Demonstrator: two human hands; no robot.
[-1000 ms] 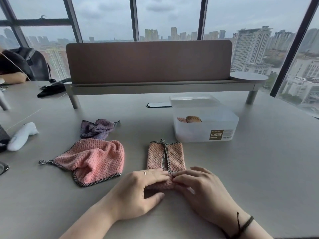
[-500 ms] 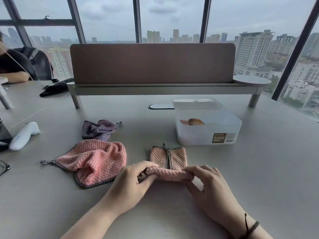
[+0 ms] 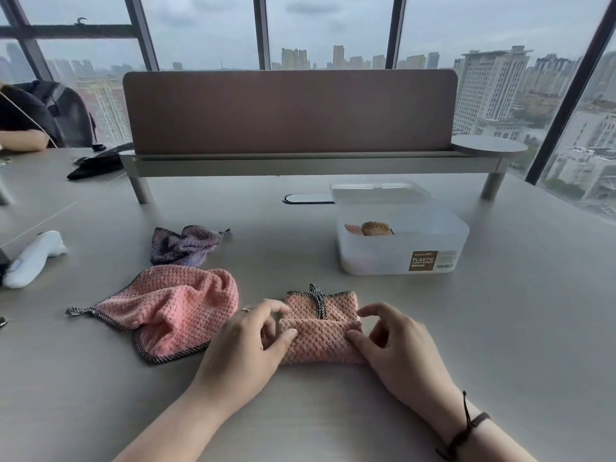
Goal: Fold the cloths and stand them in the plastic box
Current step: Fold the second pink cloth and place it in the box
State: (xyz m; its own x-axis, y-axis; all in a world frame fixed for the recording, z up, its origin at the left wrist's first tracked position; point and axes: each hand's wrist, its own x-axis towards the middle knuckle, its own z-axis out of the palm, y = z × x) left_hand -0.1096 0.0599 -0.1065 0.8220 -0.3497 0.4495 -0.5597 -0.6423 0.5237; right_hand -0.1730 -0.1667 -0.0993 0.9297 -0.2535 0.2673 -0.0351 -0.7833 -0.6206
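A peach waffle cloth (image 3: 320,331) with dark checked trim lies on the table in front of me, its near part folded over towards the far end. My left hand (image 3: 248,345) pinches its left side and my right hand (image 3: 396,345) pinches its right side. A crumpled pink cloth (image 3: 173,308) lies to the left. A crumpled purple cloth (image 3: 185,246) sits behind that. The translucent plastic box (image 3: 400,241) stands beyond to the right, with folded cloths (image 3: 370,229) standing at its left end.
The box's lid (image 3: 380,191) leans behind the box. A brown desk divider (image 3: 290,111) on a shelf spans the back. A white handheld device (image 3: 33,258) lies at the far left, and a person's arm (image 3: 20,140) rests at the table's far left corner.
Both hands lifted the cloth's near edge and rolled it away from me, so the folded part now covers more of the cloth. The other cloths and the box have not moved.
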